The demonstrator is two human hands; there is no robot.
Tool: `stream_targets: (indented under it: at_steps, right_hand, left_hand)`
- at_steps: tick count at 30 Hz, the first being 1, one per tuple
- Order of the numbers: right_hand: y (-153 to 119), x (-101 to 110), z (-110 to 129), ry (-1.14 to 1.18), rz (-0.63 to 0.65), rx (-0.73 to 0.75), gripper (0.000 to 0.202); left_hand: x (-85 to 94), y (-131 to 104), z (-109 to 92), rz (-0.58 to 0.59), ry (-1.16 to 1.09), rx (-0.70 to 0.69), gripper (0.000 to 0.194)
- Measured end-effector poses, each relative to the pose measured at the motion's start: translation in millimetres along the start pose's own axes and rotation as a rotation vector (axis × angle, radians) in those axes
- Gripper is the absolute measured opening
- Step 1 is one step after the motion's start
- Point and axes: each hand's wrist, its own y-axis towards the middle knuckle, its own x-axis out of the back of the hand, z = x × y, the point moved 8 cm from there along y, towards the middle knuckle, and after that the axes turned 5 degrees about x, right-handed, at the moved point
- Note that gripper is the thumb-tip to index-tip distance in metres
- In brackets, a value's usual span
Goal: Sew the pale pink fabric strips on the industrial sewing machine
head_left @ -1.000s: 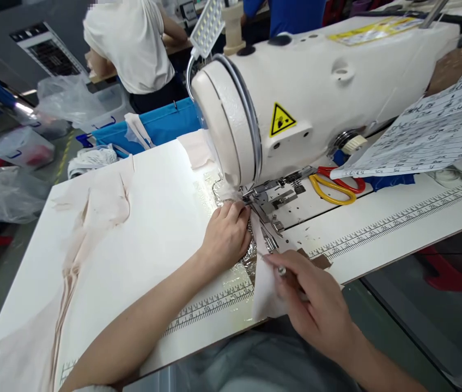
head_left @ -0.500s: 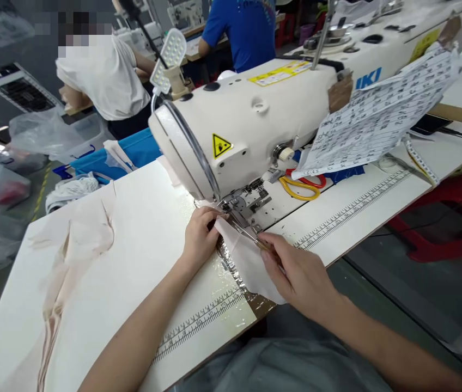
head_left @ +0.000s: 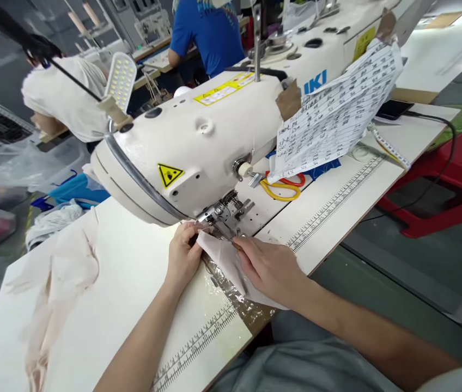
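Observation:
My left hand [head_left: 184, 251] is closed, its fingertips pinching the edge of a pale pink fabric piece [head_left: 220, 256] just in front of the presser foot [head_left: 212, 214] of a white sewing machine [head_left: 190, 136]. Thin metal tweezers [head_left: 226, 234] are gripped in my right hand [head_left: 272, 269], their tips pointing toward the needle area. The fabric hangs from my left fingers and passes partly under my right hand, over clear shiny tape [head_left: 235, 296] on the table. The exact spot where the tweezer tips end is too small to make out.
Yellow- and red-handled scissors [head_left: 282, 190] lie beside the machine head, under a handwritten paper sheet [head_left: 337, 117]. More pale fabric [head_left: 61, 267] rests at the left. Printed rulers [head_left: 198, 345] run along the table edge. A red stool [head_left: 451, 179] stands right; two people sit beyond.
The view has swung, so the machine sits further left and lower in the picture. Both hands keep their hold near the presser foot, with the right slightly closer to it.

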Motion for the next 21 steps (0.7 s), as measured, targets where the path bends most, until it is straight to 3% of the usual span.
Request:
stream_targets:
  at_steps: [21]
  right_hand:
    - [2.7, -0.5, 1.8, 0.003, 0.053, 0.012, 0.021]
  left_hand:
    - [-2.0, 1.1, -3.9, -0.003, 0.039, -0.025, 0.017]
